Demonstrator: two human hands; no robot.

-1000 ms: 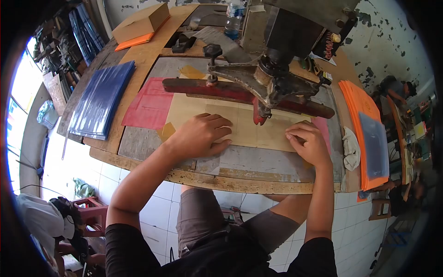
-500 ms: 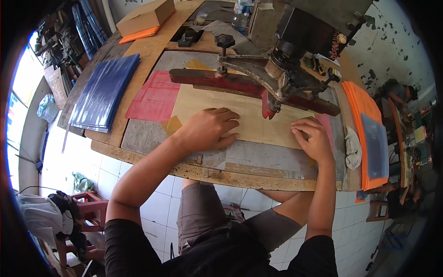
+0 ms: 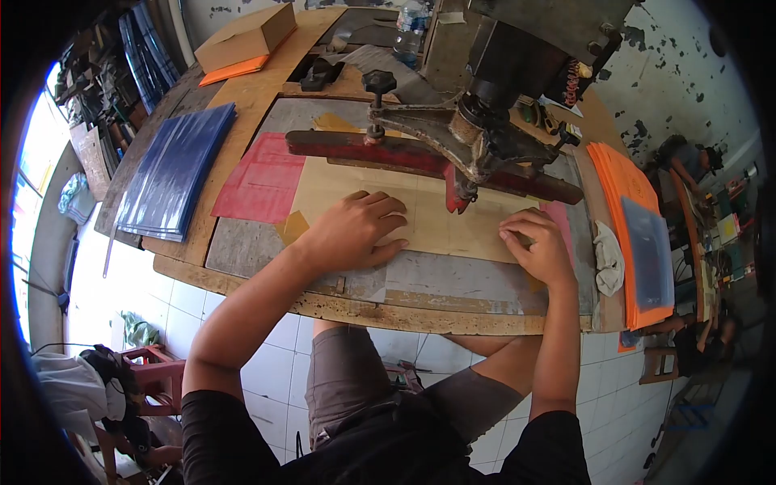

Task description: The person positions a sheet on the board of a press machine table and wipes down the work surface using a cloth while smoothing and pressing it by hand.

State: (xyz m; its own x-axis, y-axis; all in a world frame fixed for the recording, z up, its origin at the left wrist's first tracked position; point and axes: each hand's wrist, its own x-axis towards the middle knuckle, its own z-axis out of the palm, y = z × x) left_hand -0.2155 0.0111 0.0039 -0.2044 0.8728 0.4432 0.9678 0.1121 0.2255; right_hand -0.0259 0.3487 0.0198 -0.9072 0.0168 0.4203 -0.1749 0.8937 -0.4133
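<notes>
My left hand lies palm down with fingers apart on the left part of a tan sheet. At the sheet's right end, my right hand is curled, with thumb and fingertips pinched together; whatever might be between them is too small to make out. Just beyond both hands, a dark and red press bar spans the sheet under a metal press head. A red sheet shows at the left, and a pink piece beside my right hand.
Blue plastic covers lie at the left of the table. Orange sheets with a clear blue cover lie at the right, near a white cloth. A cardboard box stands at the back left. Other people sit farther off.
The camera view has shifted slightly, so the table appears a little farther left and lower. Both hands keep nearly the same pose on the tan sheet.
</notes>
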